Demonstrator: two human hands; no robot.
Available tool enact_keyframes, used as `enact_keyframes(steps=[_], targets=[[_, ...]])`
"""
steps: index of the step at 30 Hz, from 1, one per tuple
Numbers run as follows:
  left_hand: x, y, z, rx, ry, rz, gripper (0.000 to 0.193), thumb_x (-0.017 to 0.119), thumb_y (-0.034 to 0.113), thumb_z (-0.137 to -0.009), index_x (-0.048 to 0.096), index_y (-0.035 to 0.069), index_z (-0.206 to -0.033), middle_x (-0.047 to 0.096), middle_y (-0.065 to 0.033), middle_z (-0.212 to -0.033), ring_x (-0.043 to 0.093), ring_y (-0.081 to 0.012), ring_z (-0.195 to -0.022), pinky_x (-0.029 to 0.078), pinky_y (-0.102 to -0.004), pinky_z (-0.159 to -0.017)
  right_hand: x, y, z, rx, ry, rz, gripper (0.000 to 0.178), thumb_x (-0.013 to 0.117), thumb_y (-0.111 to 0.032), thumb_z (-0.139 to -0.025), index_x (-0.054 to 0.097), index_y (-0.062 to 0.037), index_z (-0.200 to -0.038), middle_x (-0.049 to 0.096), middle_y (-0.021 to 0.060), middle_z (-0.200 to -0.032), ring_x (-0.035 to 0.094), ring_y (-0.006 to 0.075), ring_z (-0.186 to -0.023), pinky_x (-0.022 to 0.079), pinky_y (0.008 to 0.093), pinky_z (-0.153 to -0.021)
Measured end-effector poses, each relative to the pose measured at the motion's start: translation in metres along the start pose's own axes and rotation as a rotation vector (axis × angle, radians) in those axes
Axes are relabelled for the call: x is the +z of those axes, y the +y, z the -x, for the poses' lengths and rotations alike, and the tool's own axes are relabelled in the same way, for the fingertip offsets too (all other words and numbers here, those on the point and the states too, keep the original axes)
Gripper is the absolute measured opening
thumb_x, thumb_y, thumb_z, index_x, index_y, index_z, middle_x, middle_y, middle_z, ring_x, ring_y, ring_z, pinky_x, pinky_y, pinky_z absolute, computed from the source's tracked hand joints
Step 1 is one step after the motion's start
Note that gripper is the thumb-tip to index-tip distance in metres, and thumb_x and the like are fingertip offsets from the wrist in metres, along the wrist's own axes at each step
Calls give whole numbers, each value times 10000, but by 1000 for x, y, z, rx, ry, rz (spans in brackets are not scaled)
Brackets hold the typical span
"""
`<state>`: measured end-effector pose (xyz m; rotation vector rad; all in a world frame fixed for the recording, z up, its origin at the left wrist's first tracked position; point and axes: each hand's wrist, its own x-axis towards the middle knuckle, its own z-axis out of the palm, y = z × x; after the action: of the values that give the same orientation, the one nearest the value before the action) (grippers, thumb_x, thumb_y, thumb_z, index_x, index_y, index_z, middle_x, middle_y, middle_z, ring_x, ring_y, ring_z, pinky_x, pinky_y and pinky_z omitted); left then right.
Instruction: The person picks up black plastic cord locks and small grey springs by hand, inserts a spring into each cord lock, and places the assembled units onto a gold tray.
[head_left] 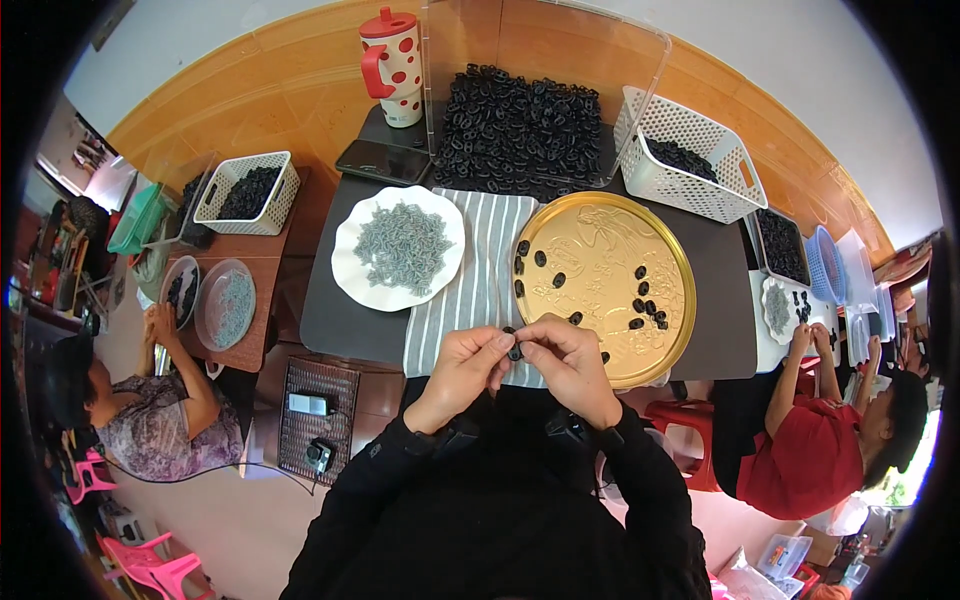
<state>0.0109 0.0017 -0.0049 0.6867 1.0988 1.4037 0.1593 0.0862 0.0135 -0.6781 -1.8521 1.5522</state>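
My left hand (463, 372) and my right hand (572, 368) meet at the near edge of the table, fingers pinched together on a small black oval plastic piece (515, 352). Beneath them lies a grey-and-white striped cloth (480, 250). Just right of the cloth is a round gold tray (600, 225) with several similar black oval pieces (640, 272) scattered on it. To the left, a white scalloped plate (350, 262) carries a heap of small silvery screws (405, 248). Whether a screw is between my fingers cannot be made out.
A clear-walled bin (550, 30) at the back holds a black heap of parts (520, 125). Around it stand a white basket (735, 195), a dotted tumbler (400, 75) and a dark phone (383, 162). One person (170, 420) works at left, another (815, 450) at right.
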Motion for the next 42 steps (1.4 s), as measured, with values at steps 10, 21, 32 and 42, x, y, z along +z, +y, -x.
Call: enact_keyframes(steps=[10, 21, 32, 42], targets=[[-7, 3, 1, 100, -102, -328, 227, 567, 152, -948, 612, 7, -778, 547, 15, -655, 473, -44, -523, 375, -203, -467, -6, -11, -6, 136, -145, -19, 111, 601, 77, -795, 580, -10, -861, 581, -20, -742, 540, 38, -670, 429, 190, -594], [2, -1, 8, 139, 10, -97, 103, 580, 5, -896, 645, -22, -822, 565, -15, -691, 476, -58, -526, 378, -193, -470, 8, -4, 2, -43, 63, 8, 177, 586, 112, -744, 509, -47, -754, 543, -24, -712, 475, 26, -612, 360, 186, -523], [3, 3, 2, -8, -20, 29, 164, 578, 103, -933, 651, -13, -843, 554, -4, -660, 479, -52, -509, 366, -191, -451, 5, -3, 5, 29, 119, -140, 180, 570, 133, -773, 489, -21, -818, 564, 14, -747, 502, 38, -640, 374, 180, -557], [2, 4, 1, -57, -59, 103, 278, 530, 194, -974, 639, -8, -819, 530, 6, -615, 430, -51, -483, 341, -191, -426, 4, 2, 6, 27, 40, -114, 227, 615, 59, -798, 523, -10, -993, 595, 9, -763, 564, 60, -697, 449, 209, -620]])
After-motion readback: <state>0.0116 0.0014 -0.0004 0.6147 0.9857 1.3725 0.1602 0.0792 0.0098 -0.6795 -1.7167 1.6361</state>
